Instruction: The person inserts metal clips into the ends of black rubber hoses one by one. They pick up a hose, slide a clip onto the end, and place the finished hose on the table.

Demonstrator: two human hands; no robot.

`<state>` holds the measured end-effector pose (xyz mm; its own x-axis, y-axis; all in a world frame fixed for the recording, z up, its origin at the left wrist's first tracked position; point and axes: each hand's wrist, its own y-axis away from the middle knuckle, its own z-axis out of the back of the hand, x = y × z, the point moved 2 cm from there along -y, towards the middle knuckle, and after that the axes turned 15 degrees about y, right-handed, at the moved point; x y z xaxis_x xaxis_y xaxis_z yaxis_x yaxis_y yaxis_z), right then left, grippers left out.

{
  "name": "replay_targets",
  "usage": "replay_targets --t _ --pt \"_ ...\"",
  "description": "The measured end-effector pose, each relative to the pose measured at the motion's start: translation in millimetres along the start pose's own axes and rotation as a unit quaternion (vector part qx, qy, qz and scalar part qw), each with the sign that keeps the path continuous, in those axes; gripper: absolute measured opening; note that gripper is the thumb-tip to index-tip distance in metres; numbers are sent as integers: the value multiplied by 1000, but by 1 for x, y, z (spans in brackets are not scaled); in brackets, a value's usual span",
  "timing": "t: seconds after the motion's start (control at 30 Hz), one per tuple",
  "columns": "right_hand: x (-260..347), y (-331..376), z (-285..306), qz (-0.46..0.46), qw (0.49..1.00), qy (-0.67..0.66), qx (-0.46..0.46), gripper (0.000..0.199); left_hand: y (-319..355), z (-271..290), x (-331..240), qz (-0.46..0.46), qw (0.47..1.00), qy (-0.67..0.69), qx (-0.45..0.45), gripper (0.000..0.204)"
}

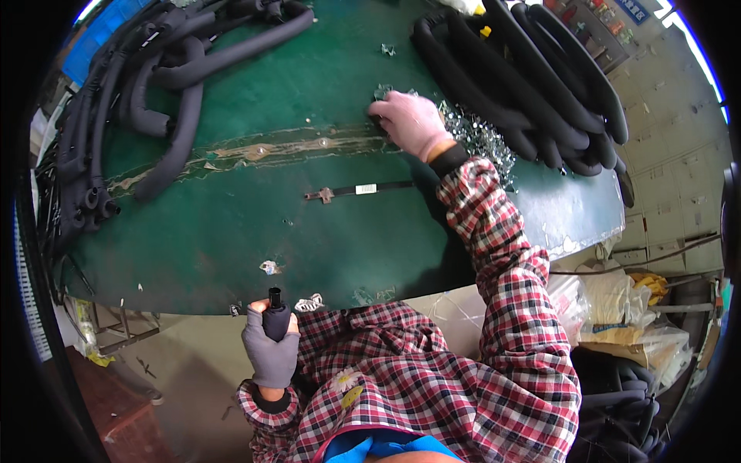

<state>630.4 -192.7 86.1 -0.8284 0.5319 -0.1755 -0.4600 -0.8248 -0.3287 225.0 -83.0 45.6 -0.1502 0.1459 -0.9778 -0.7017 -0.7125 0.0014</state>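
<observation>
My left hand [270,351], in a grey glove with bare fingertips, is closed around a black foam-sleeved tube [276,324] at the table's near edge. The tube's narrower open end [275,295] sticks up out of the foam. My right hand [413,123], in a pink glove, reaches far over the table at the left side of a pile of small shiny metal clips [482,139]. Its fingers are curled down, with something dark at the tips that I cannot make out. Between the hands lies a thin dark strap [386,187] with a white label and a brownish metal piece.
Black foam tubes [185,123] are heaped on the left of the green table [231,239]; more bent foam tubes [525,92] lie at the far right. A loose clip [387,50] sits near the back. Plastic bags [617,301] stand beside the table at the right.
</observation>
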Motion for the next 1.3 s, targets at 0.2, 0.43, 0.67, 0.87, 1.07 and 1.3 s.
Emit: replay_targets --t 0.2,0.43,0.67,0.87,1.07,1.3 --pt "-10 23 -2 -54 997 -34 44 11 -2 -1 4 -9 1000 4 21 34" --pt "-30 36 6 -110 993 37 -30 19 19 8 3 -38 999 -1 -25 35" --pt "-41 45 -16 -101 991 -50 -73 6 25 5 5 -49 998 -7 -26 35" --pt "-44 51 6 -184 955 -201 -117 11 23 6 6 -61 998 -15 -29 36" --pt "-55 65 7 -235 954 -160 -96 14 16 8 7 -31 999 -5 -10 36" --pt "-59 65 -5 -279 843 -452 -86 12 15 8 11 -31 1000 -2 -6 36"
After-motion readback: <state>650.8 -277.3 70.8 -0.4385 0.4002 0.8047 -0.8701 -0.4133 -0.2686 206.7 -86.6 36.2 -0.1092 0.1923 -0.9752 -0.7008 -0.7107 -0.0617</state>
